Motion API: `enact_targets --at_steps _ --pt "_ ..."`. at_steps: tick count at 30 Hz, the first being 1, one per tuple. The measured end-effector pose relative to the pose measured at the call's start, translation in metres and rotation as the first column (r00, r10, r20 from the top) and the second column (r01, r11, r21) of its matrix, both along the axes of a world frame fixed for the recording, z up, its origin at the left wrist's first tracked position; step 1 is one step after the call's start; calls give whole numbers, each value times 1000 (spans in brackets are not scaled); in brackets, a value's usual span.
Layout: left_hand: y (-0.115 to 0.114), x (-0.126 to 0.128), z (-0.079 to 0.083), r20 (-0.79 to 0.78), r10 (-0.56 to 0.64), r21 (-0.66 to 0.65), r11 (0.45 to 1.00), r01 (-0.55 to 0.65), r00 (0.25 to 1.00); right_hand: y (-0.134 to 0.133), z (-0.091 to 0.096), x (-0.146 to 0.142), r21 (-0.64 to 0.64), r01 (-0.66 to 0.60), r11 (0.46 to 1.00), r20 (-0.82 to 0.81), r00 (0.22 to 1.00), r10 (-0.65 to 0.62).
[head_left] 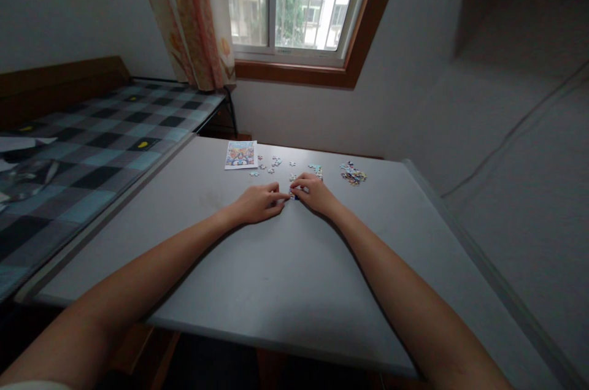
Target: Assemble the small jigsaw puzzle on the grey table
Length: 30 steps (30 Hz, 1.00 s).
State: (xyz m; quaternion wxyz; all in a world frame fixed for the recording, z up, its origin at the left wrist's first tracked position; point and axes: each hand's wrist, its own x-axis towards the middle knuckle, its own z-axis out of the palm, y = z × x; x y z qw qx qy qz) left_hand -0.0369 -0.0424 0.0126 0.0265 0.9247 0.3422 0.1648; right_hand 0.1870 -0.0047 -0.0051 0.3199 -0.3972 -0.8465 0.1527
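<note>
Several joined jigsaw pieces [293, 195] lie flat on the table between my two hands, mostly covered by fingers. My left hand [258, 202] rests beside them, its index finger stretched out to touch their left edge. My right hand [315, 192] bends over from the right, with thumb and fingertips closed on a small piece whose shape is largely hidden. Just beyond the right hand is a joined corner section of puzzle [316, 168], partly covered by that hand. Loose jigsaw pieces [271, 170] are scattered behind the left hand.
A printed picture sheet [241, 155] lies at the table's back left. A heap of jigsaw pieces [354, 174] sits at the back right. The grey table [257, 292] adjoins a bed with a checked cover [92, 151]. Beyond are a curtain [196, 22] and a barred window [299, 3].
</note>
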Motion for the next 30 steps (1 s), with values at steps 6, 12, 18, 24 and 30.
enact_targets --at_steps 6,12,18,24,30 --pt "1 1 -1 -1 -4 13 1000 4 1000 0 -1 -3 16 -11 1000 28 1000 11" --pt "2 0 -3 2 -7 28 1000 7 1000 -3 7 -3 36 27 999 81 996 -30" --pt "2 0 -5 13 -17 34 999 16 1000 -5 26 4 -110 -45 993 130 990 59" --pt "3 1 -5 27 -32 38 999 31 999 -5 36 9 -159 -48 986 191 979 79" --pt "6 2 -1 26 -89 84 993 87 996 -3 46 16 -183 -12 983 227 972 54"
